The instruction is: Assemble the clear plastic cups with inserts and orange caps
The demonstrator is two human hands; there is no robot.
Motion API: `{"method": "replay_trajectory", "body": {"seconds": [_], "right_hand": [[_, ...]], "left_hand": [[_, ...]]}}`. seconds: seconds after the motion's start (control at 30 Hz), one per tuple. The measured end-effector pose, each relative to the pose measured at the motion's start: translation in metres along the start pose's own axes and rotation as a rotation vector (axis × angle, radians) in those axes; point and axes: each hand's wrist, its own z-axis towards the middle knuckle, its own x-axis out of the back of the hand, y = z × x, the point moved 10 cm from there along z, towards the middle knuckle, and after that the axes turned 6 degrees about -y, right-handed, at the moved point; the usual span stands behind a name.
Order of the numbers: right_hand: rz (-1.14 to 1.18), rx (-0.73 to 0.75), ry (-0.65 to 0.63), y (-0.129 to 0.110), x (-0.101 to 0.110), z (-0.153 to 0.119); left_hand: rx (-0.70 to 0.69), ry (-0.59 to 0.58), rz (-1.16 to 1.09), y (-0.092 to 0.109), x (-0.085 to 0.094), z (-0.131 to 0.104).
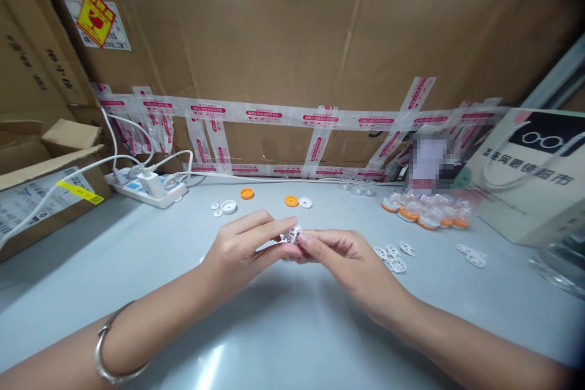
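Note:
Between both hands, above the middle of the table, is a small white plastic part (292, 233) with cut-out openings. My left hand (249, 244) pinches it between thumb and fingers from the left. From the right, the thumb and fingers of my right hand (336, 251) are closed on it too. A bit of orange shows under the fingertips; the rest is hidden. Just beyond the hands lie an orange ring (291, 201) and a white ring (305, 202). Several flat white cut-out pieces (397, 264) rest right of my right hand.
A cluster of orange-and-clear round pieces (427, 213) sits at the back right, beside a paper bag (525, 183). Farther left are an orange cap (247, 194), a white cup (228, 206) and a power strip (158, 195). An open carton (55, 195) stands left; a large cardboard box (274, 30) closes the back.

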Motion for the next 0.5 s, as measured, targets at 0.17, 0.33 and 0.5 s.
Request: {"method": "replay_trajectory", "body": {"seconds": [0.17, 0.33, 0.5], "right_hand": [[0.191, -0.013, 0.019, 0.010, -0.003, 0.001], [0.320, -0.063, 0.071, 0.027, 0.001, 0.002], [0.357, -0.106, 0.092, 0.039, 0.005, 0.000]], "left_hand": [[-0.006, 0.004, -0.007, 0.000, -0.001, 0.001], [0.048, -0.177, -0.062, -0.009, -0.020, 0.000], [0.154, -0.253, -0.156, -0.020, -0.028, -0.002]]}}
